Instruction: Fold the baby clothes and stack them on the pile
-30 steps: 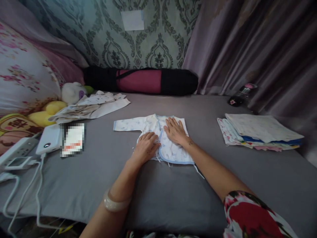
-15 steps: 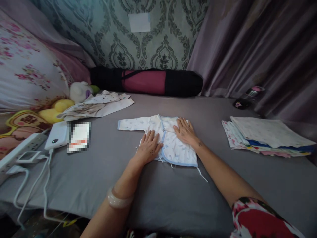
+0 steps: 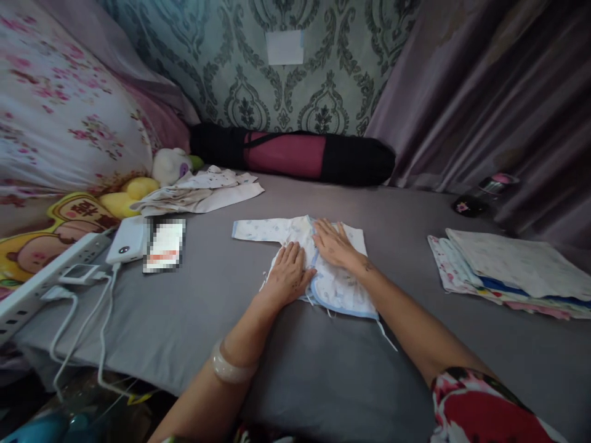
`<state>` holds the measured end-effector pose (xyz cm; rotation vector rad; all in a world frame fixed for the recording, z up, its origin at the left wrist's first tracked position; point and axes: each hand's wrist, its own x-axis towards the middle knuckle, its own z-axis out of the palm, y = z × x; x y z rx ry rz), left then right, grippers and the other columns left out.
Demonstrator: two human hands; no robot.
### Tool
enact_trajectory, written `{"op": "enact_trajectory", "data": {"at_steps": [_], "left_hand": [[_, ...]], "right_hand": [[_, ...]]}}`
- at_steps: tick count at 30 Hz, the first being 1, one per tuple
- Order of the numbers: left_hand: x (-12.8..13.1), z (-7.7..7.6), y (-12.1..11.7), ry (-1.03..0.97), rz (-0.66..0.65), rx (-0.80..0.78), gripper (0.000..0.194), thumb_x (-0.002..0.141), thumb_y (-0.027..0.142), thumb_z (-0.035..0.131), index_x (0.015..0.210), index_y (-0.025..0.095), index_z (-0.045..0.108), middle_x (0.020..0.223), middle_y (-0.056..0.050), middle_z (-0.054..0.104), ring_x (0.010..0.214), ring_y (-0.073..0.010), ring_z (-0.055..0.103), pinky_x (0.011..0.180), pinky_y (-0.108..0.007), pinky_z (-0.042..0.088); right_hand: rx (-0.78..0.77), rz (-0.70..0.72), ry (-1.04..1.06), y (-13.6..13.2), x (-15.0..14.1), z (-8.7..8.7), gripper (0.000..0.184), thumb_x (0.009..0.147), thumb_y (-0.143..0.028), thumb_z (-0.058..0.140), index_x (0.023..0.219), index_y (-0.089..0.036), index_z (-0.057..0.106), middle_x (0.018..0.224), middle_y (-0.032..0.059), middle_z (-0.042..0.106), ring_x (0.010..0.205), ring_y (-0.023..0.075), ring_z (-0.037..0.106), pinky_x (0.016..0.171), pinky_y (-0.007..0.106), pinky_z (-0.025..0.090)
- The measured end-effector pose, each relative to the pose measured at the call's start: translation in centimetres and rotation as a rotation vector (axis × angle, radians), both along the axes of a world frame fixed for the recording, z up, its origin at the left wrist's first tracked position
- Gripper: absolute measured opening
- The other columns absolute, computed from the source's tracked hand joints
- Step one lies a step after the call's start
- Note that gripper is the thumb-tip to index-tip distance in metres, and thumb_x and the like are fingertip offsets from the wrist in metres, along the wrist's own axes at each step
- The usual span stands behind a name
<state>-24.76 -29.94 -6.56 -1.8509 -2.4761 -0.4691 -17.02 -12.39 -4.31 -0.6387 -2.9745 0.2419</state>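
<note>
Bag (image 3: 284, 154), long and black with a maroon panel, lies at the foot of the patterned wall (image 3: 221, 80); whatever it holds is hidden. Near the curtain (image 3: 443, 123) sits a bottle (image 3: 468, 206), pink on top and dark below, its contents too dim to tell. A small white shirt (image 3: 330, 283) with blue edging lies spread on the grey sheet (image 3: 194, 314), one sleeve stretched out leftward. Flat on its front are the left hand (image 3: 287, 275), thumb held out, and the right hand (image 3: 336, 246), fingers extended. Well to the right lies a stack of folded cloths (image 3: 517, 264).
</note>
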Motion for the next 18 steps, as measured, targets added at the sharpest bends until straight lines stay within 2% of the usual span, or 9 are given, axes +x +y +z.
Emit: {"op": "enact_trajectory", "data": {"at_steps": [3,7,13,16,18], "left_hand": [[0.3,0.0,0.1,0.025,0.006,-0.065,0.067,0.097,0.049,0.033,0.142,0.0,0.037,0.151,-0.025,0.034,0.144,-0.0333,0.025,0.117,-0.047,0.023],[0.9,0.3,0.1,0.04,0.037,-0.166,0.073,0.098,0.054,0.025,0.148,0.001,0.029,0.155,-0.022,0.026,0.146,-0.034,0.019,0.117,-0.052,0.021],[1.4,0.8,0.1,-0.006,0.063,-0.271,0.077,0.097,0.059,0.019,0.152,0.005,0.021,0.159,-0.016,0.017,0.148,-0.0332,0.011,0.116,-0.06,0.016],[1.3,1.0,0.1,-0.008,0.076,-0.241,0.079,0.096,0.061,0.021,0.151,0.005,0.024,0.158,-0.018,0.021,0.147,-0.0335,0.014,0.116,-0.059,0.017],[1.1,1.2,0.1,-0.003,0.097,-0.178,0.075,0.096,0.06,0.022,0.147,0.006,0.032,0.155,-0.019,0.03,0.145,-0.0328,0.022,0.115,-0.056,0.022]], "right_hand": [[-0.052,0.102,-0.061,-0.8,-2.9,0.1,0.059,0.099,-0.035,0.019,0.15,-0.009,0.031,0.158,0.0112,0.027,0.147,0.0224,0.017,0.119,0.046,0.008],[-0.029,0.088,-0.112,-0.5,-5.6,-0.6,0.059,0.098,-0.032,0.02,0.15,-0.006,0.029,0.158,0.0131,0.025,0.146,0.0244,0.02,0.119,0.045,0.013],[0.047,0.034,-0.04,-0.2,-6.3,-1.9,0.06,0.098,-0.034,0.021,0.15,-0.004,0.03,0.157,0.0136,0.028,0.145,0.0248,0.022,0.118,0.042,0.016],[0.053,0.034,-0.025,-0.3,-6.3,-2.2,0.06,0.098,-0.034,0.022,0.149,-0.005,0.031,0.157,0.0133,0.029,0.145,0.0246,0.022,0.118,0.043,0.017],[0.046,0.032,-0.028,-0.3,-6.4,-2.3,0.059,0.098,-0.034,0.023,0.149,-0.005,0.031,0.157,0.0128,0.028,0.145,0.0245,0.022,0.118,0.043,0.016]]}}
